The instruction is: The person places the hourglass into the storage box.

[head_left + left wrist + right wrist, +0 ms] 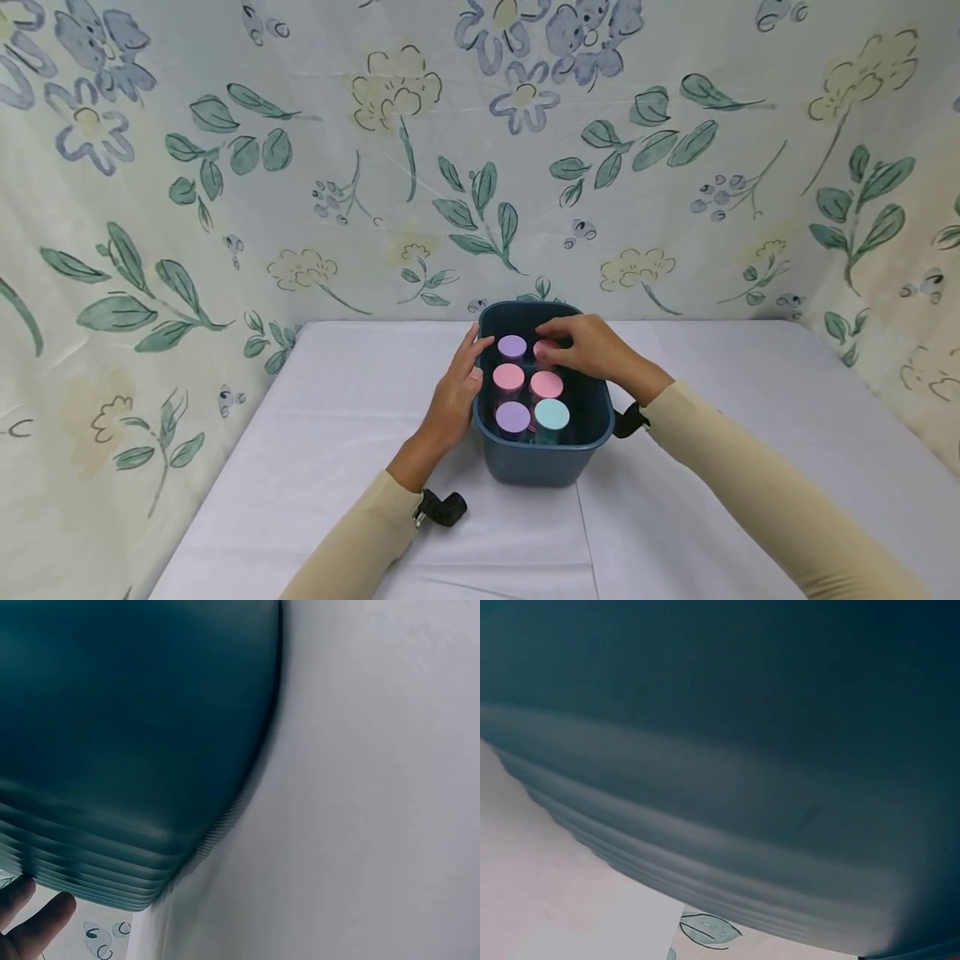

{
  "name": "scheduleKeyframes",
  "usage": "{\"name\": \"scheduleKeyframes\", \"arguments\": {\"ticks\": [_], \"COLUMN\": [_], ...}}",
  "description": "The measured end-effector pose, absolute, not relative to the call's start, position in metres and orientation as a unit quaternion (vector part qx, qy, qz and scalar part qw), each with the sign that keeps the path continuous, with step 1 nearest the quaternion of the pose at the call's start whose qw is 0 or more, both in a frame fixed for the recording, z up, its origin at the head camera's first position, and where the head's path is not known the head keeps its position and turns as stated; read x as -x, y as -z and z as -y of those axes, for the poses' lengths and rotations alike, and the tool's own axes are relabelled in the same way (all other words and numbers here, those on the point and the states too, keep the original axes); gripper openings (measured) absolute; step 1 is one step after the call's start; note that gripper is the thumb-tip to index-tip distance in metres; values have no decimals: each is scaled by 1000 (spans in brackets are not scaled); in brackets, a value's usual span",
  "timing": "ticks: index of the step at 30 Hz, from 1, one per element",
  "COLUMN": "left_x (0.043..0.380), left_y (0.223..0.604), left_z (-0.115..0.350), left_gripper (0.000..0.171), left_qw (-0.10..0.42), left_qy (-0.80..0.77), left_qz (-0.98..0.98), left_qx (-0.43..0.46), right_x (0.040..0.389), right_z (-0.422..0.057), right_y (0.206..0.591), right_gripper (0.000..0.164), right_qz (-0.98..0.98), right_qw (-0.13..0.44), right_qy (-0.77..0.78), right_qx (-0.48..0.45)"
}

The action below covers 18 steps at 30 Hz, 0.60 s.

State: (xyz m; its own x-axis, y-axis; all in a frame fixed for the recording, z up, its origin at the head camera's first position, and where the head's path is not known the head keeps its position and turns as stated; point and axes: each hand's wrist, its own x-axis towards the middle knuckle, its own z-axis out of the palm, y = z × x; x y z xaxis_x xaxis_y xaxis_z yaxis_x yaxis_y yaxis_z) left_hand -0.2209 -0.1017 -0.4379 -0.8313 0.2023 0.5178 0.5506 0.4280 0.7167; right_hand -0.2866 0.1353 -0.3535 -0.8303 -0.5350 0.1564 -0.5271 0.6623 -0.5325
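A dark blue plastic bin (536,467) stands on the table with several round-lidded jars inside. My right hand (596,346) reaches over its far right side and pinches a pink-lidded jar (543,351) at the lid. My left hand (452,398) rests on the left rim, fingers mostly straight; two fingertips (46,922) show beside the ribbed rim in the left wrist view. Near the pinched jar are a purple-lidded jar (512,347) and two more pink lids (509,377). At the front sit another purple lid (513,417) and a mint lid (552,413). The right wrist view shows only the bin's wall (705,772), not the hand.
A white cloth (360,400) covers the table around the bin. Behind it hangs a floral curtain (420,192), which also runs along both sides. Black wrist cameras (444,508) sit on both wrists, the right one close to the bin's right wall.
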Motion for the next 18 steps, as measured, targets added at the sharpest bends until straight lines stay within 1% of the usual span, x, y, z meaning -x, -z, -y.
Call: {"name": "scheduleKeyframes", "arguments": {"ticks": [10, 18], "left_x": [225, 222], "left_y": [429, 423], "left_z": [108, 129], "left_gripper": [50, 51], "left_qw": [181, 208], "left_qy": [462, 455], "left_qz": [839, 842], "left_qx": [225, 202], "right_x": [281, 263], "right_z": [-148, -160], "right_y": [346, 338], "right_gripper": [43, 46], "right_qz": [-892, -881], "right_qw": [-21, -53], "right_qy": [345, 372], "right_qx": [292, 289]}}
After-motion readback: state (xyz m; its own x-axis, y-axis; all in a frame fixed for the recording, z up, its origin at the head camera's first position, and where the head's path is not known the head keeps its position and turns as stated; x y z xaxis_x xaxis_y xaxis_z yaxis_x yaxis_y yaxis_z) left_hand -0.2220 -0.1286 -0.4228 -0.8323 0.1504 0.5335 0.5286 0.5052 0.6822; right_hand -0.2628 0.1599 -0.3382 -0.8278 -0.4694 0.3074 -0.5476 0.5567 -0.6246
